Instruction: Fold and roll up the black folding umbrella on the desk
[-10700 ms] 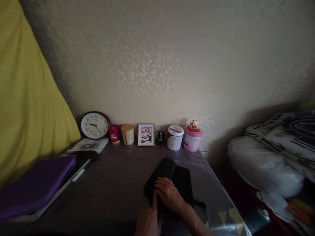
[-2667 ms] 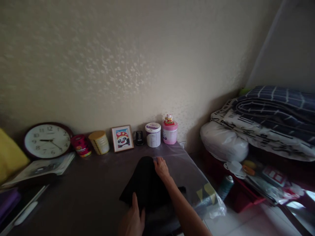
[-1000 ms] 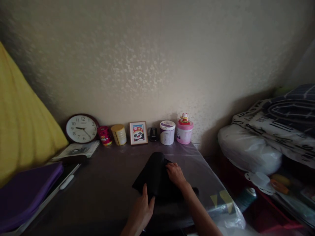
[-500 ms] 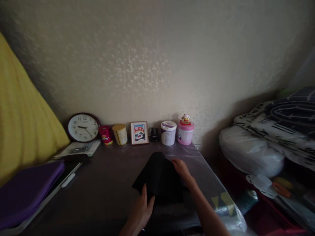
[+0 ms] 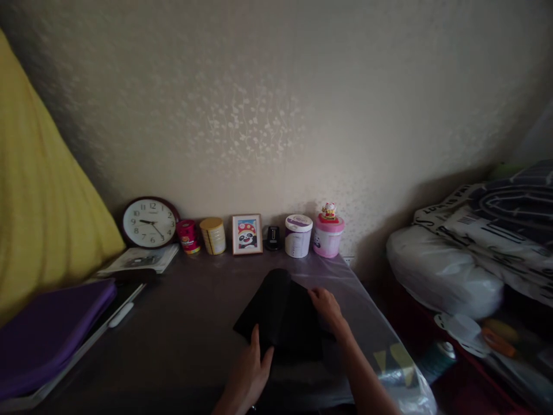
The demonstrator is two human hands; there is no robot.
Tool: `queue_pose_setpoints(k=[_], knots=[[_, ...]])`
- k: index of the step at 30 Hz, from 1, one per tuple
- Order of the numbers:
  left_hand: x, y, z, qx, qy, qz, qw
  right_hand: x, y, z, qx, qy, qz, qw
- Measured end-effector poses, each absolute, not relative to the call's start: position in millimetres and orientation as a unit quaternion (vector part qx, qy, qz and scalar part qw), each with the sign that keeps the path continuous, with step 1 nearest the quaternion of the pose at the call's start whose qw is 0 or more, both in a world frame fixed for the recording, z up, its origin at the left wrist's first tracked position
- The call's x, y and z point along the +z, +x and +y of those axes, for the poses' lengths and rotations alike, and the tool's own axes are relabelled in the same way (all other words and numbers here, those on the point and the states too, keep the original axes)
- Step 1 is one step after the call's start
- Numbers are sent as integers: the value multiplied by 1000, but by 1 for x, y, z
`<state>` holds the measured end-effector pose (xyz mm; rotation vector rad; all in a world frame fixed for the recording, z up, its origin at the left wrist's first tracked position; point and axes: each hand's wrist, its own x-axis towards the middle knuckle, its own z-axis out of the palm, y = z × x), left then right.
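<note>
A black, sheet-like folded thing (image 5: pixel 276 317) lies on the table in front of me, raised in a rounded ridge along its middle. Its exact kind cannot be made out in the dim light. At its lower left edge is my left hand (image 5: pixel 251 369), with thumb and forefinger spread apart and touching it; the other fingers are hard to see. My right hand (image 5: pixel 327 308) pinches the upper right edge of the black thing between closed fingers.
Along the wall stand a clock (image 5: pixel 149 222), a red can (image 5: pixel 188 236), a yellow-lidded can (image 5: pixel 212 237), a picture frame (image 5: pixel 247 235) and two tubs, one white and purple (image 5: pixel 298 237), one pink (image 5: pixel 328 237). A purple folder (image 5: pixel 52 334) lies left. Bagged bedding (image 5: pixel 444 274) is right.
The view has shifted slightly. My right hand sits a little lower on the edge of the black thing. My left hand has hardly moved.
</note>
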<state>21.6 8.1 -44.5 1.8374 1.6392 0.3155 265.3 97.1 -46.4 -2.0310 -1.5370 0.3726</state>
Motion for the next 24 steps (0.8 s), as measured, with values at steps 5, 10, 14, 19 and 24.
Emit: queue_pose_setpoints(k=[5,10,14,19,24], knots=[[-37,22,7,106,701,625,326,-55,266,67,190,-745,-542,340],[-36,22,6,109,698,627,329,-49,248,46,355,-649,-474,476],[-40,21,6,121,695,625,334,-34,235,42,442,-594,-398,542],[-44,22,8,136,704,616,327,-14,217,54,516,-512,-385,568],[-43,22,8,129,702,619,328,2,192,77,543,-470,-383,580]])
